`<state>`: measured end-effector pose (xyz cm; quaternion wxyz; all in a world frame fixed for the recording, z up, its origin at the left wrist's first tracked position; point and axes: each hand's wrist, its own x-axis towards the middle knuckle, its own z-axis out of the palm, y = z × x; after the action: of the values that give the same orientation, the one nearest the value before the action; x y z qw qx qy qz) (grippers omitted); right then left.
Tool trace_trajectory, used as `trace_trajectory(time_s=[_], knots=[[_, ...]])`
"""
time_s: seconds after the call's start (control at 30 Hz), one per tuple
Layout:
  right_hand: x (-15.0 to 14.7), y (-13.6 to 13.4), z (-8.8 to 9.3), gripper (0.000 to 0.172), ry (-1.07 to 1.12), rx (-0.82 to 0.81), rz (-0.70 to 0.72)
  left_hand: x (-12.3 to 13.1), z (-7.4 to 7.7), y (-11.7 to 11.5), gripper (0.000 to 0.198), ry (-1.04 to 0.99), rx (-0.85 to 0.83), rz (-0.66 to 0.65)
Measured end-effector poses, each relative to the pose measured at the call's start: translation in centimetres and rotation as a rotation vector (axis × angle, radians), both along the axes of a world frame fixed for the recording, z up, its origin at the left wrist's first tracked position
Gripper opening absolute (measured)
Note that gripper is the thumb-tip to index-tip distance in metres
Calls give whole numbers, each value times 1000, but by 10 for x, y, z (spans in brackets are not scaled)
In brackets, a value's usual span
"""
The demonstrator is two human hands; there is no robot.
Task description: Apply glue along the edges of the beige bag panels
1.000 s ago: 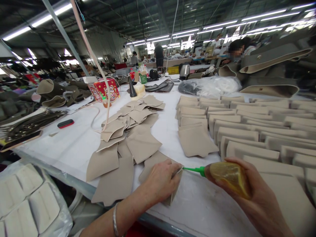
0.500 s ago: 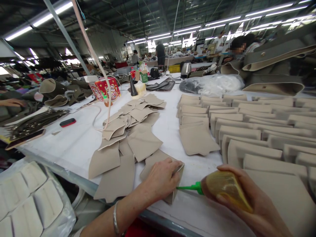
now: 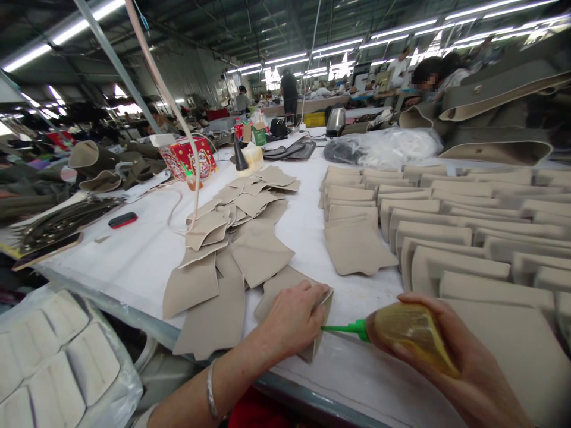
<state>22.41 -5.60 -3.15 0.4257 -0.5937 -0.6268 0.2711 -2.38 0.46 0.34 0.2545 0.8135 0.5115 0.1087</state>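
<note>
My right hand is wrapped round a yellow glue bottle, whose green nozzle points left at the edge of a beige cut piece. My left hand presses down on that piece near the table's front edge, fingers curled over its right edge. The nozzle tip sits right beside my left fingers. A silver bracelet circles my left wrist.
Several loose beige pieces lie spread to the left; rows of folded beige pieces fill the right. A red box, a black and red item, hanging hose, bagged pads and distant workers surround the white table.
The nozzle tip moved down along the piece's right edge and then held close to my left fingers. My left hand stayed pressed on the piece.
</note>
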Motion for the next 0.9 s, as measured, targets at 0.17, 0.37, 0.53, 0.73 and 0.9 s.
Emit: trace_trajectory(time_s=[0.17,0.37,0.53,0.73,0.9], knots=[[-12,-8,10,51,111,-86,12,0,1,-2,46,-2,0,14],[1,-7,-1,54,24,-76,78,1,0,-3,47,7,3,18],[-3,-7,2,53,63,-57,3,2,-1,-3,50,9,-4,28],[1,-5,4,47,43,-58,124,1,-2,-4,56,-7,-22,46],[1,-7,-3,51,63,-35,57,1,-1,-5,51,-24,-25,64]])
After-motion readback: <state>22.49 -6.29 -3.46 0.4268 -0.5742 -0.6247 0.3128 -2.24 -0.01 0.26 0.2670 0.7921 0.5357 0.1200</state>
